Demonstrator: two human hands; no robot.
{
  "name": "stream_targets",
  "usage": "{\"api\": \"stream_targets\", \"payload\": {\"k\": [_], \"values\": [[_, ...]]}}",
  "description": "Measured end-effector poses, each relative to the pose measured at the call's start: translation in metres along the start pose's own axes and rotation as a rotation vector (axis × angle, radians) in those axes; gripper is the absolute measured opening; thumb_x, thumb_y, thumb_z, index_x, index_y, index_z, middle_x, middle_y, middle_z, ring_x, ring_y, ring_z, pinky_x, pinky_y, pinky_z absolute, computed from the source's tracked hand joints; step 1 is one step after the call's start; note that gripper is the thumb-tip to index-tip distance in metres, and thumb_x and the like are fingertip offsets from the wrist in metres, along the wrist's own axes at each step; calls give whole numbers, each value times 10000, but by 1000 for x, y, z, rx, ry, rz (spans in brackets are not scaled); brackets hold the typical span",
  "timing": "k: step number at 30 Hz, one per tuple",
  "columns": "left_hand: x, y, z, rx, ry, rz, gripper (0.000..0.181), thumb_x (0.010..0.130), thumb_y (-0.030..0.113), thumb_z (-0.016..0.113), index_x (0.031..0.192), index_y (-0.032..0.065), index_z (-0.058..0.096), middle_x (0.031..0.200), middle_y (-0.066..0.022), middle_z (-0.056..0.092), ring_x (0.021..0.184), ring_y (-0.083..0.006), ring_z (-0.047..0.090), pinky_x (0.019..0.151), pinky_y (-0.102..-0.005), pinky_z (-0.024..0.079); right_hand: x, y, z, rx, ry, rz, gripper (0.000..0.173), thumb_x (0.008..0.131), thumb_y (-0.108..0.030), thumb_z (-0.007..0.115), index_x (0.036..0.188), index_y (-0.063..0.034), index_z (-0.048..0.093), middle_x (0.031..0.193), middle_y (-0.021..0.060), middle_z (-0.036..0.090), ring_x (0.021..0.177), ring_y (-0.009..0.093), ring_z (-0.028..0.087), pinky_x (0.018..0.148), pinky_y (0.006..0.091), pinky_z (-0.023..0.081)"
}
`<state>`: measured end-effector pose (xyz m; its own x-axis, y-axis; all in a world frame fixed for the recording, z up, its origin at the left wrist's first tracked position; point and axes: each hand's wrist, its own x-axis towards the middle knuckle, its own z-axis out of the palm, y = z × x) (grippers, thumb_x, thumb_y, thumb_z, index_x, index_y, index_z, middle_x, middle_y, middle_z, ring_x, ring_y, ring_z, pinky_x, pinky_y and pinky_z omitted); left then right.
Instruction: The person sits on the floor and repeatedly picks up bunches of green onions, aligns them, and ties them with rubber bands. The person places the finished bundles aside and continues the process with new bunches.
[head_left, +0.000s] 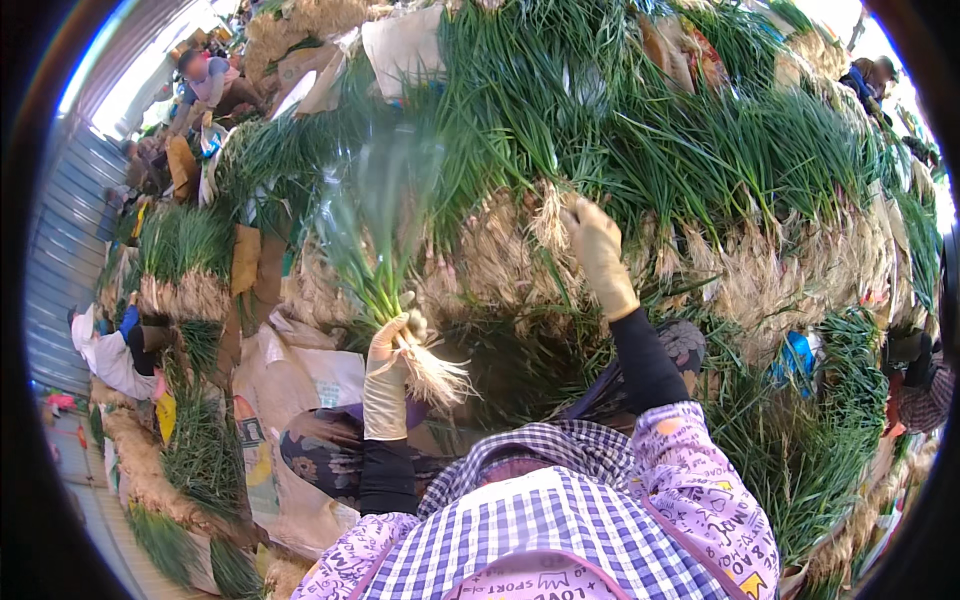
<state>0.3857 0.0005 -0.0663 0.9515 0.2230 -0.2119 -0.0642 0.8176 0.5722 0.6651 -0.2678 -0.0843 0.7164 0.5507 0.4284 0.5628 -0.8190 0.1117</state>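
Note:
My left hand (391, 360), in a pale glove, is closed round a bunch of green onion-like plants (384, 289). Their long leaves point away from me, slightly blurred, and the pale stringy roots hang out below the fist. Farther forward and to the right, my right hand (589, 221), gloved too, has its fingers at the pale roots of a plant (550, 217) on the long pile (495, 240). Whether those fingers grip the roots is not clear. Across the pile, green leaves lie to the far side and roots towards me.
Loose green leaves (787, 442) lie at my right. A printed woven sack (281, 435) is spread at my left by my knee. Smaller bundles (184, 259) lie farther left. Other people sit at the left (112, 349), upper left (210, 82), upper right (870, 79) and right edge (926, 390).

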Motion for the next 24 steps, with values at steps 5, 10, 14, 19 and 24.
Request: {"api": "stream_targets", "payload": {"k": [5, 10, 14, 19, 24], "values": [[6, -14, 26, 41, -237, 185, 375, 926, 177, 492, 1256, 5, 449, 1063, -108, 611, 806, -178, 603, 940, -392, 438, 74, -24, -5, 684, -414, 586, 288, 864, -319, 552, 861, -33, 587, 754, 82, 608, 729, 236, 576, 684, 315, 461], [-10, -5, 3, -581, -279, 106, 358, 969, 227, 396, 1204, -31, 475, 617, 19, 412, 569, -85, 437, 661, -236, 412, 90, -40, -31, 920, -245, 337, 398, 851, -422, 538, 1060, -85, 583, 992, 117, 631, 888, 293, 598, 783, 365, 458], [1, -19, 17, -227, -167, 213, 307, 941, 176, 456, 1183, -13, 448, 706, 40, 343, 620, -79, 376, 690, -255, 375, 37, -49, -48, 785, -338, 143, 366, 845, -382, 565, 1076, -101, 602, 960, 101, 656, 871, 266, 624, 756, 335, 481], [27, -62, 49, 229, 94, -140, 333, 914, 172, 513, 1186, -20, 510, 1133, -109, 597, 828, -127, 574, 649, -181, 444, -62, -84, -89, 825, -245, -26, 147, 833, -219, 596, 890, -86, 615, 725, 79, 629, 680, 169, 623, 649, 296, 490], [35, -77, 74, 571, 147, -233, 179, 852, 152, 613, 939, -4, 626, 550, -1, 567, 426, -44, 464, 416, -174, 356, -113, -99, -71, 803, -321, -276, 211, 798, -176, 623, 988, -97, 576, 877, 100, 632, 795, 262, 607, 720, 342, 476]]}}
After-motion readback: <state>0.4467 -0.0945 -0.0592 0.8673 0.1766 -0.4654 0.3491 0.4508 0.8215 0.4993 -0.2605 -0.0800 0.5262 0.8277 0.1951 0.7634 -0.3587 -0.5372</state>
